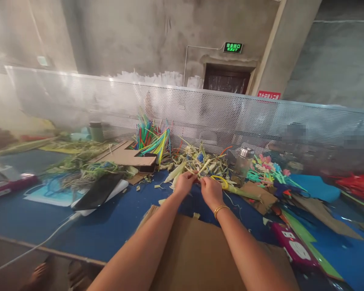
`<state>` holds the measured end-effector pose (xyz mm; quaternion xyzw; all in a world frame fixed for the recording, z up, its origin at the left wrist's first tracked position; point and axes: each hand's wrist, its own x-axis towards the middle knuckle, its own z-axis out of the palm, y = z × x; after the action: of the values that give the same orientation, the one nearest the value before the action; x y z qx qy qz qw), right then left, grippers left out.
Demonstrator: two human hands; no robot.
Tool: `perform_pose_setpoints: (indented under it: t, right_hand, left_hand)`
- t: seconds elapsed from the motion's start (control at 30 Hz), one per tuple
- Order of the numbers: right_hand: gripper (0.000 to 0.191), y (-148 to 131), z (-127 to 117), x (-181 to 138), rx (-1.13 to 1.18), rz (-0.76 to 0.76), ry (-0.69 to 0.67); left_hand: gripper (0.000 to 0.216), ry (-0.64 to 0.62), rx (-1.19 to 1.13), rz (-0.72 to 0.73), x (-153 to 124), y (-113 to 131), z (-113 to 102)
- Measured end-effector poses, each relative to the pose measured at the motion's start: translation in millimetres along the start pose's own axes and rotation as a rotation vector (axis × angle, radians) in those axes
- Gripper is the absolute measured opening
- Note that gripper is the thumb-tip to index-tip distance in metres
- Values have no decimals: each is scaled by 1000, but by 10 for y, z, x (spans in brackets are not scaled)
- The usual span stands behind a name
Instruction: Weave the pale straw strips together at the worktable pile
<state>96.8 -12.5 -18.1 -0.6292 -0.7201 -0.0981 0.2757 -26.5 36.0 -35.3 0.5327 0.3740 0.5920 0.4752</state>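
Both my hands reach out over a blue table (115, 226) to a heap of pale dried leaf strips (197, 161). My left hand (185, 182) is closed in a pinch on a pale strip at the heap's near edge. My right hand (210, 189), with a gold bracelet at the wrist, is closed beside it, fingers pinched on the same strip. Yellow-handled scissors (220, 180) lie just right of my right hand. A sheet of brown cardboard (197, 250) lies under my forearms.
A bundle of coloured straws (151, 137) stands behind folded cardboard (125, 155). A black tablet (97, 192) lies at left, a clear bottle (242, 163) and small paper flowers (268, 169) at right. A perforated metal screen (200, 113) closes the table's far side.
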Motion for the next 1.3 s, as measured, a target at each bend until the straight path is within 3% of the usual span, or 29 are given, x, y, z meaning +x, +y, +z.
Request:
perform_pose_setpoints:
  t: [0.23,0.4,0.6,0.83,1.07,1.3]
  right_hand:
    - [18,14,14,9,95,23,12]
    - [16,-43,-26,35,137,12,26]
    - [18,-95,-30,17,113,10,5]
    - [17,39,-9,29,213,80,122]
    - [21,157,-11,94,485,199,296]
    - [24,175,-47,126,576,251,293]
  left_hand:
    - [3,2,-23,-10,17,-2,-10]
    - [4,75,-86,-7,71,-4,-21]
    - [16,97,-224,-48,105,10,-76]
    - [11,38,-294,-188,36,112,-123]
    - [17,51,-279,-248,14,123,-108]
    - [18,59,-309,-272,-13,161,-107]
